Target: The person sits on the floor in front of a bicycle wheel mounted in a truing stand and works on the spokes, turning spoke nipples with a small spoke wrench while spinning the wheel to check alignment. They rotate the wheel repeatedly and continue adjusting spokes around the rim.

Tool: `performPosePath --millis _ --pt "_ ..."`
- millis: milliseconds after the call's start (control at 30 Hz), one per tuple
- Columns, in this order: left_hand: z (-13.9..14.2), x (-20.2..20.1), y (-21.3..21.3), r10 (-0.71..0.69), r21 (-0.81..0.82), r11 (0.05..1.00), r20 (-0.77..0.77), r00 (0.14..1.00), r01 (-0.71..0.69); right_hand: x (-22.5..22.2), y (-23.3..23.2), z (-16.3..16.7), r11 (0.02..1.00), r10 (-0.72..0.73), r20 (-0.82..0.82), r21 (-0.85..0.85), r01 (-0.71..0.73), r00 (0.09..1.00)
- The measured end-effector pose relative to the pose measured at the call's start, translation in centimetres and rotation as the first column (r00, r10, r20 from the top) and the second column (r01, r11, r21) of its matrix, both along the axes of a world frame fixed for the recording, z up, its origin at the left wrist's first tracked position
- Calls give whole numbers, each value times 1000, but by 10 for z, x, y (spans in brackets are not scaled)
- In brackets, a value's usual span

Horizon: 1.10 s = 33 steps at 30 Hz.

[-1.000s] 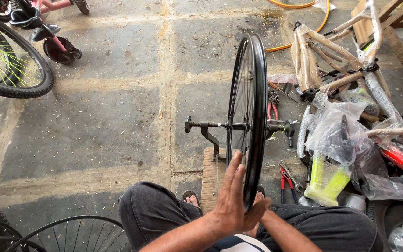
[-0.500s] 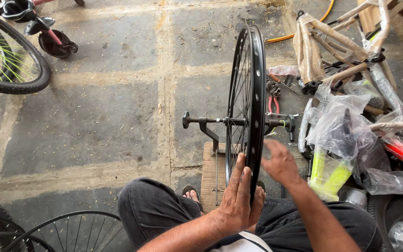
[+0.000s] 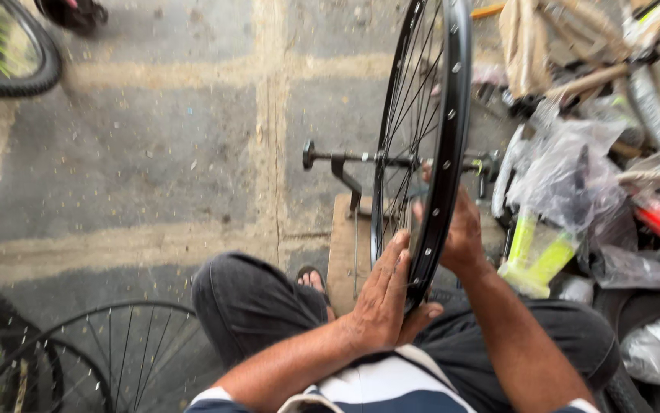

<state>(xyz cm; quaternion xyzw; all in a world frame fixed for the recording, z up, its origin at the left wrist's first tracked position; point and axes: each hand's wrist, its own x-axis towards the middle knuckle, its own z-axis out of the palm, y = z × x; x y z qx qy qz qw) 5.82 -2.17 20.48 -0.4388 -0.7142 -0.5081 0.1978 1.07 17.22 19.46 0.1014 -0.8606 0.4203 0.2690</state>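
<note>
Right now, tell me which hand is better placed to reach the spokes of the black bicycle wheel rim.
Probably the right hand: it reaches past the black bicycle wheel rim, among the thin spokes. The left hand lies flat against the rim's near edge.

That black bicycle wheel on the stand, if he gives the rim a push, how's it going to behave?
The black wheel sits upright on an axle across a stand, so a push would probably spin it freely rather than tip it. With thin spokes and no tyre, it looks light yet stiff. The left hand and right hand flank the rim.
</note>
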Motion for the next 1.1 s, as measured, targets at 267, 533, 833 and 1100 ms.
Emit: performPosePath --millis 267,533,833,1100 --pt "3 3 5 4 48 999 36 999 -6 -25 4 -16 599 210 123 -800 -28 970" --pt "14 8 4 19 38 999 74 997 -22 -103 37 -30 684 233 -142 -679 -266 962" --pt "2 9 5 12 27 1000 70 997 -14 -81 38 -44 640 248 28 -756 -142 968" --pt "6 8 9 13 38 999 37 999 -14 -62 20 -20 780 212 35 -609 -148 977"
